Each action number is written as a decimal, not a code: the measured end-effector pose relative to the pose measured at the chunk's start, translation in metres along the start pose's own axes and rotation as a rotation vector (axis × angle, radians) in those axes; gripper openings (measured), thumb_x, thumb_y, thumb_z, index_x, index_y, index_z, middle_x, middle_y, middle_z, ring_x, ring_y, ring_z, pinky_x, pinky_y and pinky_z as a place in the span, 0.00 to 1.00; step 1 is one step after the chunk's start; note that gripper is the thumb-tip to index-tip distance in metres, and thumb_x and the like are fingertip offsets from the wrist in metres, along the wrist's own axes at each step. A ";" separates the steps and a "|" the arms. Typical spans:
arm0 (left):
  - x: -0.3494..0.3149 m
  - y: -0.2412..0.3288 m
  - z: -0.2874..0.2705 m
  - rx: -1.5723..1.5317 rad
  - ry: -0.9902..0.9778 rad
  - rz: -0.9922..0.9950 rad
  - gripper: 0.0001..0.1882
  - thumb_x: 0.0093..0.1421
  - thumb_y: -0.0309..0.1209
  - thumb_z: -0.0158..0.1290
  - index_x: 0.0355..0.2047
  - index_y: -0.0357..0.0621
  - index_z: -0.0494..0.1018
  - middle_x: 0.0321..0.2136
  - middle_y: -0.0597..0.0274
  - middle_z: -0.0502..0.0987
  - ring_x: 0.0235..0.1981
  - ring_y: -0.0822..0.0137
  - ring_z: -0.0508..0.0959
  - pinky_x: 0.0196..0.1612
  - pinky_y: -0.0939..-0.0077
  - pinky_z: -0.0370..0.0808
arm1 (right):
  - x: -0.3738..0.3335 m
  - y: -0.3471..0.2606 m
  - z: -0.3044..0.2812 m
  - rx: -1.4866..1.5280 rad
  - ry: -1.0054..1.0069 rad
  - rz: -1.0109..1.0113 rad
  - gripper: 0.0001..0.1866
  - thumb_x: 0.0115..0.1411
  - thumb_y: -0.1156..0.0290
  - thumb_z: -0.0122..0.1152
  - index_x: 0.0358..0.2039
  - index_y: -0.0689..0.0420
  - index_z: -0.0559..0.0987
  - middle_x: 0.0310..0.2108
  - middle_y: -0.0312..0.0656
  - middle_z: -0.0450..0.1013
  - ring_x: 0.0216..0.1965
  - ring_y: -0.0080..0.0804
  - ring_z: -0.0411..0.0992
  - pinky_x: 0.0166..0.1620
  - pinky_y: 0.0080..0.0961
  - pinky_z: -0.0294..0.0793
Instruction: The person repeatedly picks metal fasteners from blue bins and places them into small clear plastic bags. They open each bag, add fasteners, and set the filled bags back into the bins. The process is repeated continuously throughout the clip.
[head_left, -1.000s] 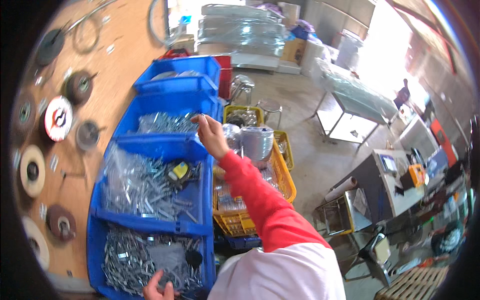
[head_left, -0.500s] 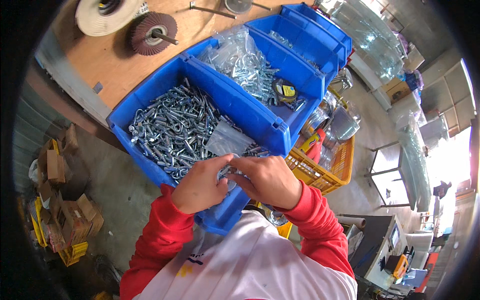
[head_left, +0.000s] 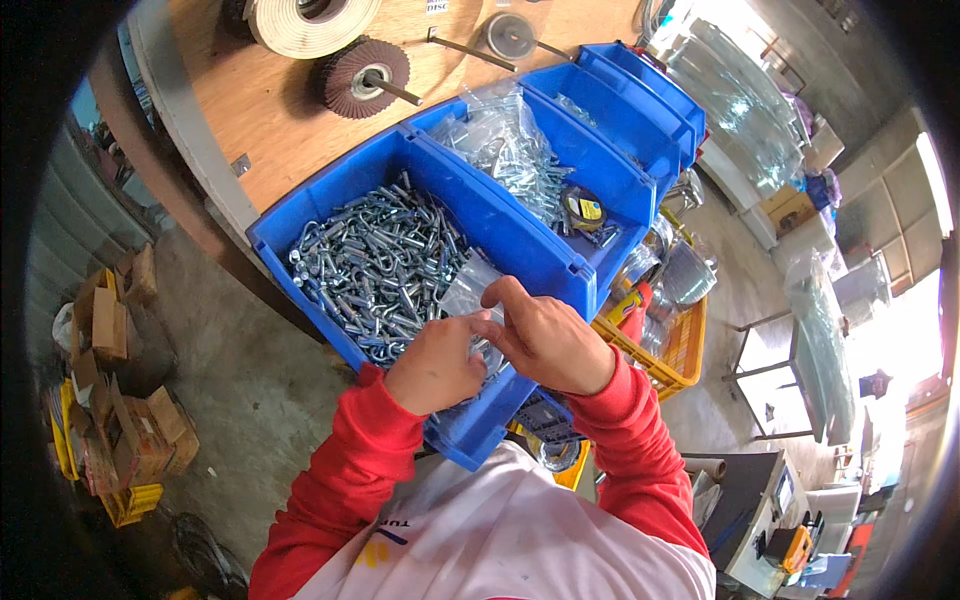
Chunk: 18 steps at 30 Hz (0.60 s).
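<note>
A small clear plastic bag point(head_left: 468, 285) shows past my fingers, over the near end of a blue bin point(head_left: 345, 145). The bin holds a heap of silvery hooked metal bolts point(head_left: 375, 265). My left hand point(head_left: 435, 368) is closed on the bag's near side, its fingertips meeting those of the other hand. My right hand point(head_left: 552, 345) pinches at the bag too, with the index finger bent up. Both hands hide much of the bag, and what it contains is not clear.
Beside it, another blue bin point(head_left: 625, 195) holds bagged hardware point(head_left: 515, 160) and a round black-and-yellow tape point(head_left: 585, 208). A yellow crate point(head_left: 682, 365) stands to the right. Sanding discs point(head_left: 365, 78) hang on a wooden board point(head_left: 250, 110). Cardboard boxes point(head_left: 150, 440) lie at left.
The view has shifted, so the bins sit farther right. My hands remain together on the bag; the right index finger has lifted and bent upward.
</note>
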<state>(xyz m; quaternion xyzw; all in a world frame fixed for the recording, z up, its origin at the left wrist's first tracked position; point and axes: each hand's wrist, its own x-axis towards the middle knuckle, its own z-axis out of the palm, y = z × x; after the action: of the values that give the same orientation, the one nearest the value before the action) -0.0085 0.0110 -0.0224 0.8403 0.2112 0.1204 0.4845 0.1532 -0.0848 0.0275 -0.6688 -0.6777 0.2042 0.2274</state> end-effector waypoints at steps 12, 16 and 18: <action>0.002 0.003 -0.001 0.015 0.025 0.006 0.27 0.50 0.20 0.55 0.53 0.26 0.72 0.37 0.27 0.79 0.42 0.33 0.81 0.47 0.47 0.79 | 0.003 -0.003 0.021 0.312 0.275 -0.152 0.14 0.60 0.84 0.47 0.47 0.65 0.71 0.44 0.57 0.73 0.47 0.55 0.75 0.49 0.42 0.74; 0.002 0.002 -0.004 0.142 -0.040 -0.049 0.26 0.52 0.21 0.55 0.52 0.24 0.72 0.35 0.26 0.79 0.42 0.34 0.81 0.47 0.48 0.79 | 0.003 -0.004 0.033 0.285 0.289 -0.139 0.18 0.53 0.88 0.45 0.45 0.64 0.72 0.50 0.58 0.71 0.52 0.55 0.72 0.53 0.40 0.73; 0.001 -0.003 -0.002 0.093 0.014 0.015 0.25 0.52 0.22 0.56 0.52 0.24 0.73 0.35 0.26 0.79 0.42 0.35 0.82 0.47 0.48 0.78 | -0.004 0.004 0.040 0.313 0.371 -0.171 0.19 0.52 0.89 0.45 0.45 0.64 0.73 0.50 0.58 0.71 0.53 0.56 0.72 0.54 0.39 0.72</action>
<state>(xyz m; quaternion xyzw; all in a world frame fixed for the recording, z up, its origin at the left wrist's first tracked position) -0.0096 0.0142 -0.0235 0.8626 0.2136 0.1198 0.4427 0.1336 -0.0871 -0.0076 -0.5918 -0.6387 0.1604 0.4648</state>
